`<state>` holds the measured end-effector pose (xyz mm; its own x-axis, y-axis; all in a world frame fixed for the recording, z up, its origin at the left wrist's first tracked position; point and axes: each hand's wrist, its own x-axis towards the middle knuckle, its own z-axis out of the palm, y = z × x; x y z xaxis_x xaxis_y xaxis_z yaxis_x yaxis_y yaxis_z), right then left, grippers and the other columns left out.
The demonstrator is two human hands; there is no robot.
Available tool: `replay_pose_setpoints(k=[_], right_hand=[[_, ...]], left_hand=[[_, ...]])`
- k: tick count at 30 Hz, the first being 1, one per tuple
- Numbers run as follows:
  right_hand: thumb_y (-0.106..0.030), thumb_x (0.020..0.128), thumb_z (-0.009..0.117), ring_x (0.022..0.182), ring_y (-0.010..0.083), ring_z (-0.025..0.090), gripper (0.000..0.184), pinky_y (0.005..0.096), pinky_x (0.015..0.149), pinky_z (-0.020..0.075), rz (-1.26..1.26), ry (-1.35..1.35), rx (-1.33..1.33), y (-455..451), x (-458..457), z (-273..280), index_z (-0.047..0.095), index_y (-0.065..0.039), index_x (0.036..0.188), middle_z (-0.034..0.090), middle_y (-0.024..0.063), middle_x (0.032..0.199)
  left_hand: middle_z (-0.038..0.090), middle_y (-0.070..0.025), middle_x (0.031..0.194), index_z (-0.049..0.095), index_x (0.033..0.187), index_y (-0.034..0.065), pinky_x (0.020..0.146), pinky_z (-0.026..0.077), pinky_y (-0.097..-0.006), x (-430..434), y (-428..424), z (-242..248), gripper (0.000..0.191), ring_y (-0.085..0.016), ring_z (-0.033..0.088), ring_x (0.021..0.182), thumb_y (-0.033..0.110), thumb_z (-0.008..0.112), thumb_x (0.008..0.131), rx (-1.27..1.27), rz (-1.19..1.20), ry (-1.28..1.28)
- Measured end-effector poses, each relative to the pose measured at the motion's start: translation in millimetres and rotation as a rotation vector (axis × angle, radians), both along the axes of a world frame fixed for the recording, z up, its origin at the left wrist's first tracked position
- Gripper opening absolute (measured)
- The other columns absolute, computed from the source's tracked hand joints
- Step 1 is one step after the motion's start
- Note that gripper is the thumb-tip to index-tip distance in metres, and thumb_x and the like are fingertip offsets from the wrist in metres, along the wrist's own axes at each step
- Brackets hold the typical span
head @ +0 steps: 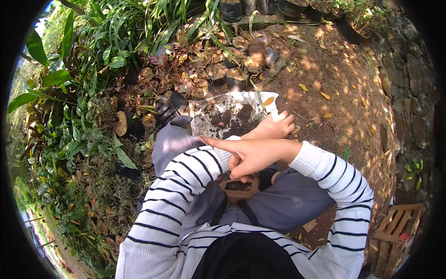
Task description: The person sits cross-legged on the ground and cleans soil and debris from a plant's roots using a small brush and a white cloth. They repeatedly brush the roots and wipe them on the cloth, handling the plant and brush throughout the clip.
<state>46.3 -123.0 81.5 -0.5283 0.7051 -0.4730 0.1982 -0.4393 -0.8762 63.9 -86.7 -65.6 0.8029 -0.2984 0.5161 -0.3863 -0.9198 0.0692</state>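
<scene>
My left hand (277, 124) reaches past the right edge of a soil-smeared white sheet or sack (204, 122), its fingers curled; whether they hold anything is hidden. My right hand (249, 157) crosses over my left forearm at the ribbed cuff of the striped sleeve (195, 167). Its index finger points left, while the thumb and other fingers bend down beside the cuff; a grip on the fabric cannot be made out. Dark soil (244, 113) lies on the sheet, with a long green leaf and a yellow-orange leaf (269, 101) near its upper right corner.
Small soil-filled plant bags (237, 80) stand beyond the sheet. Dense plants (83, 139) grow at left. Between my legs is a reddish block with an opening (238, 186). A stone border (413, 104) and a slatted wooden crate (393, 226) are at right.
</scene>
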Motion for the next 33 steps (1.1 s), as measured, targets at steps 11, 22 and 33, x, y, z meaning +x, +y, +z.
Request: replay_pose_setpoints(k=[11, 22, 33], right_hand=[[-0.006, 0.087, 0.059, 0.067, 0.0067, 0.056, 0.073, 0.0237, 0.06, 0.0432, 0.307, 0.09, 0.024, -16, -11, -7, 0.026, -0.019, 0.15, 0.061, 0.0007, 0.074], [-0.004, 0.084, 0.054, 0.103, 0.0229, 0.059, 0.04, 0.0341, 0.089, 0.047, -0.207, -0.262, 0.077, -57, 29, -74, 0.042, 0.0, 0.122, 0.055, 0.0137, 0.117], [-0.003, 0.079, 0.06, 0.095, 0.0261, 0.063, 0.024, 0.0389, 0.085, 0.0479, -0.703, -0.868, 0.506, -107, 110, -41, 0.064, 0.0, 0.103, 0.065, 0.0138, 0.097]], left_hand=[[0.056, -0.0139, 0.115, 0.06, 0.101, 0.0066, 0.081, 0.047, -0.0419, 4, 29, 18, 0.027, -0.029, 0.055, 0.102, 0.012, 0.061, 0.074, -0.267, 0.127, 0.056], [0.064, -0.019, 0.096, 0.05, 0.117, 0.0039, 0.071, 0.052, -0.0432, -2, 52, 58, 0.038, -0.038, 0.064, 0.085, 0.011, 0.061, 0.082, -0.707, 0.288, 0.203], [0.055, -0.0112, 0.107, 0.036, 0.119, 0.0051, 0.07, 0.043, -0.0306, -28, 69, 59, 0.03, -0.015, 0.051, 0.082, 0.012, 0.039, 0.091, -1.685, -0.029, 0.685]])
